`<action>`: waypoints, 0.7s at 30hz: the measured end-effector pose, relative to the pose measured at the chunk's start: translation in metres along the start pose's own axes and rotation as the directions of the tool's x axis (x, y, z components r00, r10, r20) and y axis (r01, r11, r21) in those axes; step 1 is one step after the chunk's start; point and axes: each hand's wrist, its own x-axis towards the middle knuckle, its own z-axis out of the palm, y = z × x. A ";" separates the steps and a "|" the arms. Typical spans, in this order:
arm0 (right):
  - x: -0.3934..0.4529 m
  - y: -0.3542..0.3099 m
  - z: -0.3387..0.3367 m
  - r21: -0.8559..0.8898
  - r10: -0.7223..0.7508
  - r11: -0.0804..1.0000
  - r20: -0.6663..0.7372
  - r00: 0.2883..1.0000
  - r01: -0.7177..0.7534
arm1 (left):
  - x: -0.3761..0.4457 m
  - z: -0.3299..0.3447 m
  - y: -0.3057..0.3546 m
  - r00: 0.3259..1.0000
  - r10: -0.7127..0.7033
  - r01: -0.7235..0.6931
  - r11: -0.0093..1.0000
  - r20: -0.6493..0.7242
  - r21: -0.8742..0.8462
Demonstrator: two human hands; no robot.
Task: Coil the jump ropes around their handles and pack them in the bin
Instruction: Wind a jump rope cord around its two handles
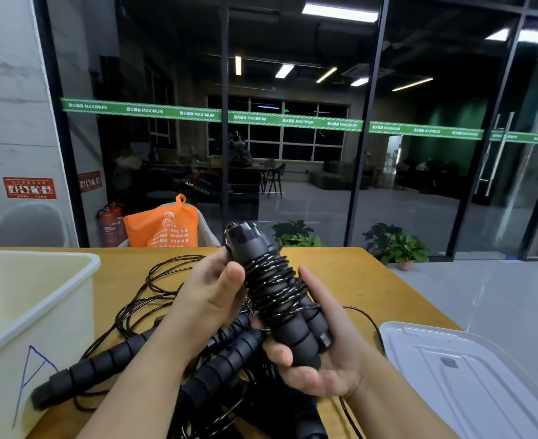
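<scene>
Above the table's middle, the left hand [212, 291] and right hand [320, 359] curl their fingers around the coiled jump rope [278, 294]. Foam handles likely grip easily; the springy cord wants pinning. The bin [36, 299] waits at the left edge.

A yellow-brown wooden tabletop [340, 274] fills the lower middle of the frame, its far edge running across the centre. At the lower left a cream plastic bin [40, 312] stands on it, a blue letter A drawn on its near wall. At the lower right a clear plastic lid [470, 372] lies flat on it. Between them, in the lower centre, lies a heap of black jump ropes [166, 312] with foam handles [103, 362] and loose cord looping toward the far edge.
</scene>
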 end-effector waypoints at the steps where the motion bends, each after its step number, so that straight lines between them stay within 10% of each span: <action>1: -0.001 -0.002 -0.001 0.068 0.014 0.998 0.005 1.000 -0.014 | 0.001 0.002 0.003 1.000 -0.005 0.005 1.000 -0.010 0.003; 4: -0.002 -0.006 0.004 -0.020 -0.003 1.000 -0.230 0.973 -0.002 | 0.006 0.006 0.004 0.987 -0.017 0.037 0.991 -0.159 0.129; 8: 0.001 -0.011 0.012 -0.550 -0.349 0.835 -0.570 0.744 -0.030 | 0.010 0.001 -0.002 0.959 -0.030 0.111 0.955 -0.283 0.276; 16: 0.002 0.000 0.012 -0.994 -0.734 -0.012 -0.068 0.676 -0.113 | 0.014 0.019 -0.005 0.897 -0.036 0.210 0.911 -0.440 0.354; 21: 0.004 0.002 0.011 -0.983 -0.784 -0.034 -0.087 0.615 -0.182 | 0.011 0.013 -0.001 0.930 -0.145 0.315 0.787 -0.336 0.530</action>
